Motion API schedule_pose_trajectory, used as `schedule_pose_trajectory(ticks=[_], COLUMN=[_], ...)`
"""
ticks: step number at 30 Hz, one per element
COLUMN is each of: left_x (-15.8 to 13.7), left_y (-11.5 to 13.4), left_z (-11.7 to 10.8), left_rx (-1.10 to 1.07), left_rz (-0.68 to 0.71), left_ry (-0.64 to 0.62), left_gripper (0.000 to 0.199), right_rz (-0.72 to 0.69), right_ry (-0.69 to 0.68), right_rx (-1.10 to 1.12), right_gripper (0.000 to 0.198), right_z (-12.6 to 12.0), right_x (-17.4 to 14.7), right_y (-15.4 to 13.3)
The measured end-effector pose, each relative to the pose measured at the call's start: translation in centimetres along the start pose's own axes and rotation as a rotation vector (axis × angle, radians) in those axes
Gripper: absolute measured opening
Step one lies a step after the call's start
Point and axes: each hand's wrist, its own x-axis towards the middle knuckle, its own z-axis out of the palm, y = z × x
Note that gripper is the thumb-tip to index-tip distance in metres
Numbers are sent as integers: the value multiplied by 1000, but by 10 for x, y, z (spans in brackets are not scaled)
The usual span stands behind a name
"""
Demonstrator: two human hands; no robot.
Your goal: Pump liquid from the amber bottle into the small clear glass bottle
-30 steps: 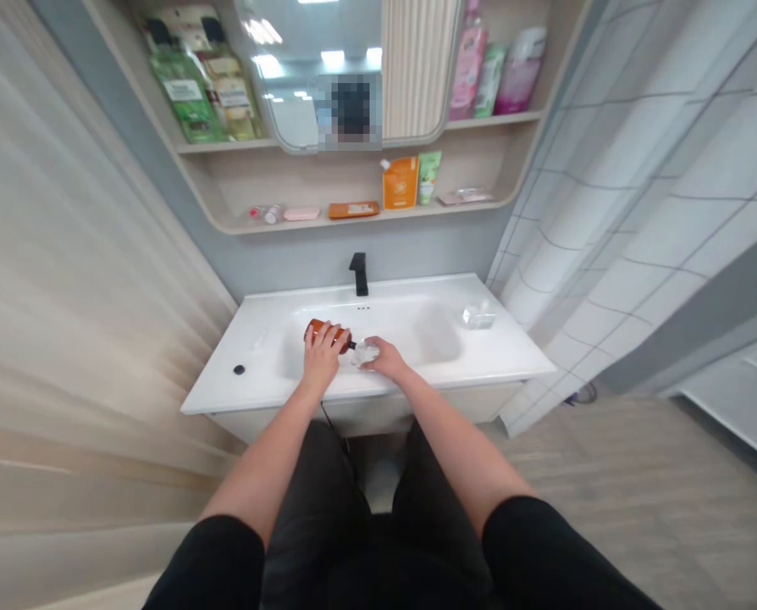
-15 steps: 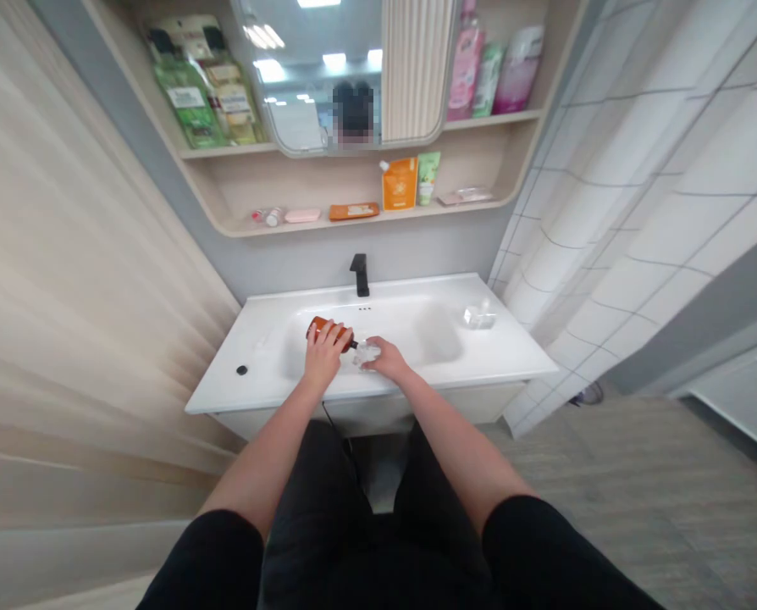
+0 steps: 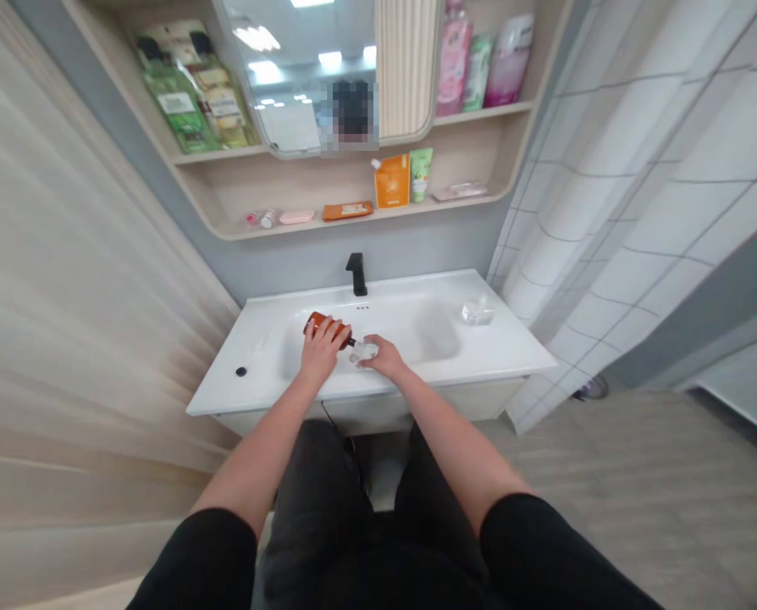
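Observation:
My left hand [image 3: 319,349] is wrapped round a brown bottle [image 3: 317,320], which is tipped on its side with its dark neck pointing right. My right hand [image 3: 384,356] grips a small clear container [image 3: 361,352] close to the bottle's mouth. Whether the two touch, and whether liquid is flowing, I cannot tell. Both hands are over the front part of the white sink basin [image 3: 442,330]. A small black round cap [image 3: 241,371] lies on the counter to the left of the basin.
A black faucet [image 3: 356,275] rises behind the basin. On the right of the counter sits a clear container [image 3: 477,313]. Above, a shelf [image 3: 251,230] holds an orange pouch [image 3: 392,181], a green tube [image 3: 421,174] and several small items, below a mirror [image 3: 308,93].
The view has shifted slightly. Both hands keep their hold, with the bottle still tilted towards the clear container; no clear movement between them shows.

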Motion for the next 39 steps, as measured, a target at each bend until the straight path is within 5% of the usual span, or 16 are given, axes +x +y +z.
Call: schedule_pose_trajectory(ticks=[39], left_x=[48], left_y=[-3], left_z=[-31], left_rx=[52], left_rz=[239], left_ry=[-124], left_gripper=[54], right_rz=[39], right_ry=[73], right_rx=[96], right_gripper=[76], right_z=[-1], right_x=[3], right_y=[2])
